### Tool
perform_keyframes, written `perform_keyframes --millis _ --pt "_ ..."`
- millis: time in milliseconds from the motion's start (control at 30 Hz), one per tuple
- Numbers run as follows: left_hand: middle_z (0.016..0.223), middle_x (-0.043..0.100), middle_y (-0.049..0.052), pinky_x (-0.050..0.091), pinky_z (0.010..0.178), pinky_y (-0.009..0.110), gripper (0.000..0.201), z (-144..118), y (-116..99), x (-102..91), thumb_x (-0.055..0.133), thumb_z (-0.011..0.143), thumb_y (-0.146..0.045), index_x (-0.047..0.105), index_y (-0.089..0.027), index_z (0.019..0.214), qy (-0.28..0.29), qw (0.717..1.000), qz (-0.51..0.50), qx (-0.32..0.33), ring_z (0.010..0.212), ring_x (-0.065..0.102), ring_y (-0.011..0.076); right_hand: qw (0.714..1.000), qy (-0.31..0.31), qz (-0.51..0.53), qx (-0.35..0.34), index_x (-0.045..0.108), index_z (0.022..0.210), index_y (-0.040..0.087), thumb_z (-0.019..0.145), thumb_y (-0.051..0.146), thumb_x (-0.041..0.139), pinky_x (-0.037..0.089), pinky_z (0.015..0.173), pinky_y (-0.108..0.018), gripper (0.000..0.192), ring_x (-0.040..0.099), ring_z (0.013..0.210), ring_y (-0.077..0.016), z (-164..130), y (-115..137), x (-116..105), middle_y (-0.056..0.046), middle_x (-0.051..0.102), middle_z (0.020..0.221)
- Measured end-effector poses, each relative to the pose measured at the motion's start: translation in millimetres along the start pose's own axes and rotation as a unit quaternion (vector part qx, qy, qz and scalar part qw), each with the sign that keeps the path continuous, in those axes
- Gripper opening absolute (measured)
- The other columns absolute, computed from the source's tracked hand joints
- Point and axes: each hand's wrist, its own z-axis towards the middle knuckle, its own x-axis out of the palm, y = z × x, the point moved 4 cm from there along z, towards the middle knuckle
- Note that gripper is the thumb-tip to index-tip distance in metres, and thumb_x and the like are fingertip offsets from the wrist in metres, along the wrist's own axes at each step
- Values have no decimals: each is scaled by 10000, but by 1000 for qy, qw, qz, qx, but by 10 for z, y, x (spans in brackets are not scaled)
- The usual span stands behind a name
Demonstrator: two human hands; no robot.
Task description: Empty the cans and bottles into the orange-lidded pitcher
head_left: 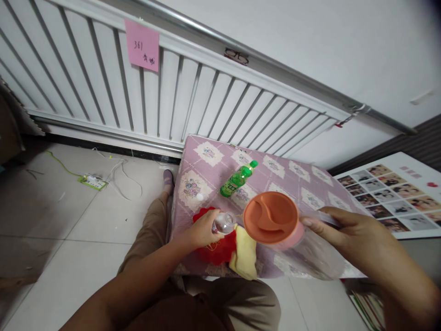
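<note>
My right hand [347, 230] is wrapped round the handle of a clear pitcher [317, 257] with an orange lid [270, 216]. The pitcher is tilted, its lid side facing left towards a small clear plastic bottle [225, 222]. That bottle is uncapped and gripped in my left hand [205, 227], its mouth just left of the lid. A thin yellowish line shows between lid and bottle mouth; whether it is liquid is hard to tell. Below the bottle lies a red scalloped mat [215, 250], and beside it a folded yellow cloth [245, 253].
A green drink bottle [237, 180] with a green cap lies or stands behind my hands on the patterned tablecloth [210, 154]. A small white cap [200, 196] is at the left. Beyond are a radiator [193, 92], a photo board [392, 193] and a power strip [92, 182] on the floor.
</note>
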Motion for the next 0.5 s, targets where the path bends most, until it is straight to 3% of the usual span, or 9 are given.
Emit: perform_keyframes --millis 500 --pt "1347 613 121 477 1077 402 724 -5 -20 -2 796 722 -164 463 -205 1364 7 1000 3 9 1250 596 278 999 -9 -27 -18 775 769 229 647 713 662 514 550 -313 511 690 663 -268 17 -33 12 -40 735 682"
